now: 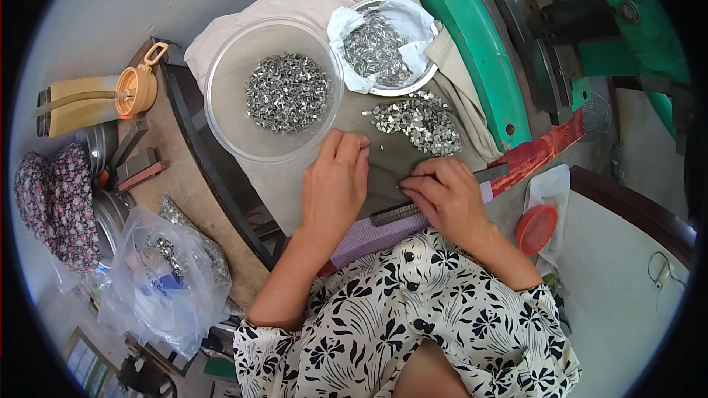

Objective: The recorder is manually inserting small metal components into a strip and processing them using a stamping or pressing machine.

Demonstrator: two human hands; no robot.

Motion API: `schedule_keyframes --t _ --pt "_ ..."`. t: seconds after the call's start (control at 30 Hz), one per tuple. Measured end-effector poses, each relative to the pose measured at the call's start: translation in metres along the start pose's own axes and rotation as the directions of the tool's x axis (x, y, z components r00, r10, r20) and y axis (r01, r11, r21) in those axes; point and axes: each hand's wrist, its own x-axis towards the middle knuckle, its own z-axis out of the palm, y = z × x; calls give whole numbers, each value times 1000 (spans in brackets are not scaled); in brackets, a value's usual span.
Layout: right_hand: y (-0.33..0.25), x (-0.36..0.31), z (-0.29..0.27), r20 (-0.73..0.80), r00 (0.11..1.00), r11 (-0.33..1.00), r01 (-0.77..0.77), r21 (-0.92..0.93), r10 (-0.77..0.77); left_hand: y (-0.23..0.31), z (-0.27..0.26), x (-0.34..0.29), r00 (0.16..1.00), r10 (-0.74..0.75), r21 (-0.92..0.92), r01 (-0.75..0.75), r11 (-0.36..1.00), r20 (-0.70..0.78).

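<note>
Fingers pinched together, my left hand (333, 184) hovers by the near right side of a clear plastic bowl (215, 107); what it pinches, if anything, is too small to make out. That bowl holds many small metal fittings (287, 92). My right hand (448, 197) pinches a tiny metal piece (398, 186) between thumb and forefinger. Just beyond it, small flat metal pieces (422, 125) lie heaped on the beige cloth (284, 184). Behind the heap, a metal bowl (394, 92) lined with white plastic contains thin metal pins (375, 48). Under my right hand rests a ridged metal strip (394, 214).
A green machine (472, 51) stands at the far right. On the left wooden bench (173, 169) are a yellow bottle (81, 107) with an orange lid, metal blocks (139, 166) and a clear plastic bag (166, 309). A red round lid (537, 230) lies at right.
</note>
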Motion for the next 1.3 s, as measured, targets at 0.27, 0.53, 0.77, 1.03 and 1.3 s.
schedule_keyframes --t 0.27,0.53,0.77,1.03,1.3 --pt "-2 -2 -6 14 1000 999 6 35 -6 1 2 1 997 57 -30 -55 998 48" --pt "-4 5 6 31 999 998 18 -52 -16 -1 7 -1 992 122 68 -125 990 44" --pt "-5 3 5 0 996 996 86 -38 -86 7 -10 -38 997 66 58 -69 996 51" --pt "-4 -17 4 76 949 951 308 -11 -306 2 -6 -54 997 -26 65 21 998 72" --pt "5 49 -13 73 996 969 67 -239 -51 2 -5 -56 997 -55 65 51 997 62"
